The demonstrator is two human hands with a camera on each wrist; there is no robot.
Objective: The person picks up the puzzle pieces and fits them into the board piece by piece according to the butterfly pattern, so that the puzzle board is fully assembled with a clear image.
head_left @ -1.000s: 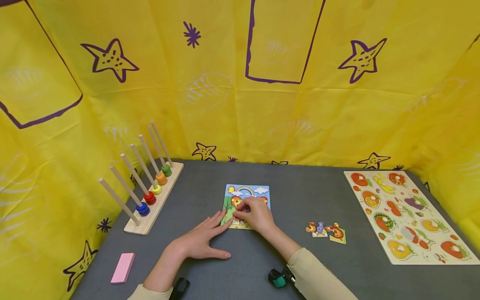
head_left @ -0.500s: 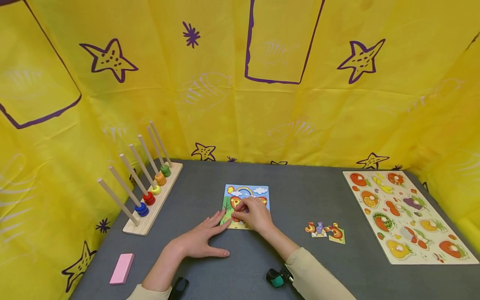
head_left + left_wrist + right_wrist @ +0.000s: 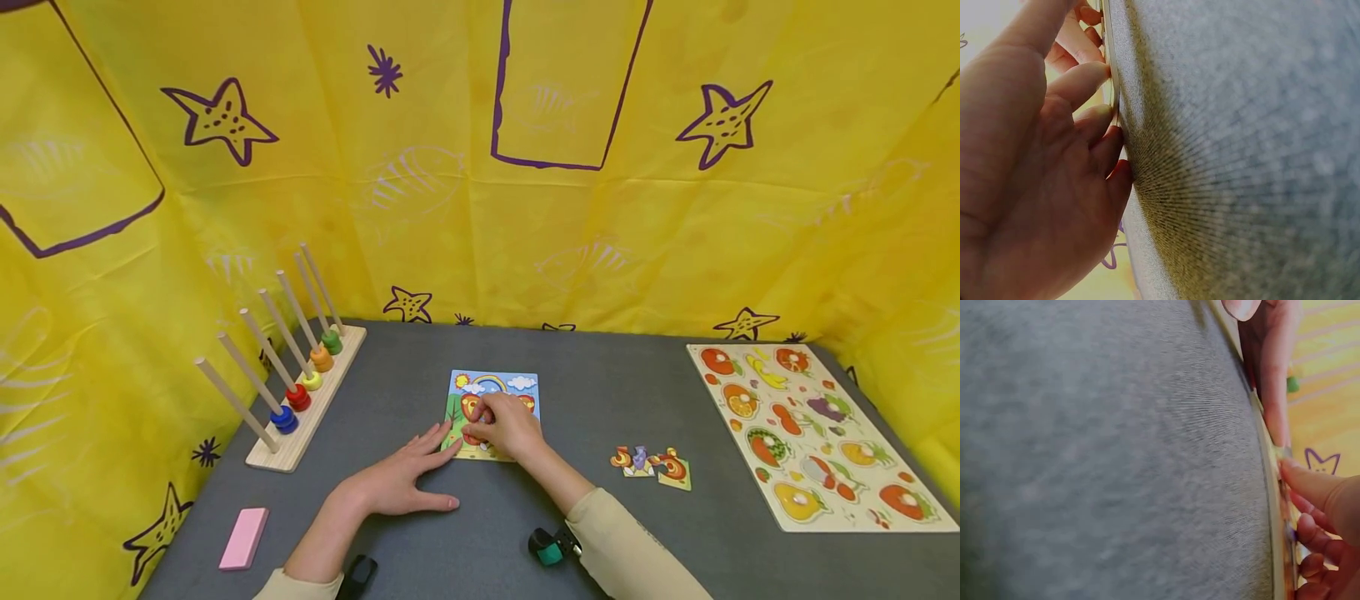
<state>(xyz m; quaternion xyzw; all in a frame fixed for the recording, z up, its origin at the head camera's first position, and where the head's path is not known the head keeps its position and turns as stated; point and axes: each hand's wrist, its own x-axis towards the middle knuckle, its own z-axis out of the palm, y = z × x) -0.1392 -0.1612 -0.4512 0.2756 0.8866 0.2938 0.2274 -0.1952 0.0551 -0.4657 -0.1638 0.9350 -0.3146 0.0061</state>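
Note:
A small square jigsaw board with a rainbow, clouds and a butterfly lies on the dark table. My left hand lies spread at its lower left, fingertips on the board's left edge and thumb out on the table. Over the middle of the board, my right hand pinches a puzzle piece between thumb and bent fingers, low against the picture. Most of the piece is hidden by the hand. In the right wrist view the right thumb is close to the left hand's fingertip.
Loose puzzle pieces lie right of the board. A wooden peg rack with coloured rings stands at left, a pink block before it. At right lies a large fruit puzzle board. A yellow patterned cloth hangs behind.
The right hand's fingers have shifted very slightly over the board with the puzzle piece. The left hand stays in place.

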